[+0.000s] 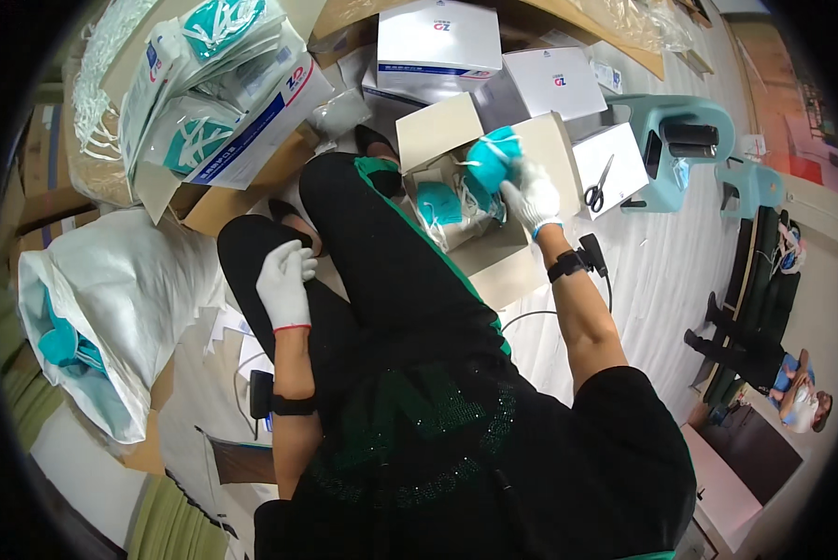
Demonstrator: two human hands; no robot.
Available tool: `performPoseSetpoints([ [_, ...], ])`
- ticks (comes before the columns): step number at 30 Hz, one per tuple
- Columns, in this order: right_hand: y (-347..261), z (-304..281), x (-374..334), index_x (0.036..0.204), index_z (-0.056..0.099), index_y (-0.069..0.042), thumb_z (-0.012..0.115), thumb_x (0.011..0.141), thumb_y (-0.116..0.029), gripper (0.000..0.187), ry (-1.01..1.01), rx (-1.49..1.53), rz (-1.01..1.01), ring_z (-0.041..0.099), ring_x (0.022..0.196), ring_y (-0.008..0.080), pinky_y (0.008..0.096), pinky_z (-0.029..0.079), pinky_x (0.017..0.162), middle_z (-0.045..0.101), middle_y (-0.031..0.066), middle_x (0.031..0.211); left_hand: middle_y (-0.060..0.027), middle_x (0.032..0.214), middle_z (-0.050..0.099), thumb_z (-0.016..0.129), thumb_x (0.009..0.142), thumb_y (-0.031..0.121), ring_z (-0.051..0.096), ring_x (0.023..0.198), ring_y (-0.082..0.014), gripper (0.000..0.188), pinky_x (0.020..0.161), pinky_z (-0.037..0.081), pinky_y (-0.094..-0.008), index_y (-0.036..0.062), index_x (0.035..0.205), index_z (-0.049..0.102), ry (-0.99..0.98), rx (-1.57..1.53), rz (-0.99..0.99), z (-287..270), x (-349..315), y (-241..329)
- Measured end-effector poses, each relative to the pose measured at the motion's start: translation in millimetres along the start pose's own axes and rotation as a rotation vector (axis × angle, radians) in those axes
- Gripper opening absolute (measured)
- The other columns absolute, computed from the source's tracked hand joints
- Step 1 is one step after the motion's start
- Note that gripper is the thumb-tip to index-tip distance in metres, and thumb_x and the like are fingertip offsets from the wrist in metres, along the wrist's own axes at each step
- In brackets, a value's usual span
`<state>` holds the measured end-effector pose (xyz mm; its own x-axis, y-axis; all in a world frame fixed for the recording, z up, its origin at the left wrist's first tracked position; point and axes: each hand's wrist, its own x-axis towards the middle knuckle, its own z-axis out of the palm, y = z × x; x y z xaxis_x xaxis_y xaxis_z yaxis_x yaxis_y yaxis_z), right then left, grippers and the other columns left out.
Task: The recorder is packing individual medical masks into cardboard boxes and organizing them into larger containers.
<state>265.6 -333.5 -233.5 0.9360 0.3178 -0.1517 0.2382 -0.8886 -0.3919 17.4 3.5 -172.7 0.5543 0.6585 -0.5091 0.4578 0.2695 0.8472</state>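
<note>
My right hand (534, 194), in a white knit glove, grips a teal cup-shaped face mask (491, 161) with white straps, just above an opened cardboard box (489, 259). Inside that box lie more teal masks (437, 203) with white straps. My left hand (284, 282), gloved in white too, rests over my left thigh with its fingers loosely bent and nothing seen in it. Left of it stands a large white sack (134, 271), its mouth showing teal masks (59, 341) inside.
At the upper left, a carton (293, 89) holds bagged teal masks. White boxes (437, 37) stand beyond the opened box. Black scissors (594, 194) lie on a white box beside a teal stool (657, 112) bearing dark objects. Another person (797, 392) sits far right.
</note>
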Motion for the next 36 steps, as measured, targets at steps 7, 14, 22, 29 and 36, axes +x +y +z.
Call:
performPoseSetpoints([
  [7,-7,31,-6,0.100,0.068,-0.005,0.056,0.087,-0.036,0.035,-0.173,0.268,0.288,0.068,0.080,0.0320,0.0395,0.053,0.075,0.070,0.0180,0.088,-0.0154,0.098,0.067,0.052,0.096,0.010,0.064,0.075,-0.0146,0.025,0.066,0.051,-0.0235,-0.0062,0.115,0.059,0.009,-0.010,-0.020,-1,-8,-4],
  [14,-32,66,54,0.143,0.032,0.003,0.053,0.093,-0.053,0.078,-0.411,1.429,0.758,0.061,0.100,0.0287,0.0392,0.052,0.081,0.057,0.0215,0.124,-0.0148,0.094,0.067,0.050,0.096,0.007,0.065,0.074,-0.0146,0.023,0.067,0.051,-0.0237,-0.0066,0.111,0.059,-0.006,-0.038,-0.007,4,-10,11],
  [22,-66,87,82,0.131,0.047,-0.010,0.055,0.095,-0.046,0.052,-0.306,1.383,0.545,0.059,0.083,0.0179,0.0311,0.053,0.068,0.056,0.0055,0.097,-0.0113,0.088,0.067,0.051,0.096,0.005,0.064,0.071,-0.0135,0.018,0.063,0.051,-0.0229,-0.0038,0.108,0.060,0.035,-0.140,0.002,-9,-10,-5],
  [29,-40,93,68,0.089,0.054,-0.012,0.052,0.097,-0.026,0.017,-0.383,1.426,0.482,0.047,0.049,0.0085,0.0214,0.033,0.042,0.053,-0.0030,0.068,-0.0096,0.093,0.068,0.055,0.093,0.004,0.065,0.076,-0.0119,0.017,0.067,0.051,-0.0247,-0.0028,0.106,0.063,0.039,-0.045,0.178,-7,13,29],
  [36,-129,33,50,0.103,0.065,-0.003,0.058,0.095,-0.018,0.019,-0.215,1.088,0.254,0.058,0.065,0.0099,0.0228,0.045,0.055,0.065,0.0035,0.082,-0.0148,0.125,0.056,0.077,0.073,0.023,0.050,0.120,-0.0314,0.064,0.103,0.039,-0.0402,0.0055,0.129,0.052,0.618,0.702,0.851,-32,82,167],
])
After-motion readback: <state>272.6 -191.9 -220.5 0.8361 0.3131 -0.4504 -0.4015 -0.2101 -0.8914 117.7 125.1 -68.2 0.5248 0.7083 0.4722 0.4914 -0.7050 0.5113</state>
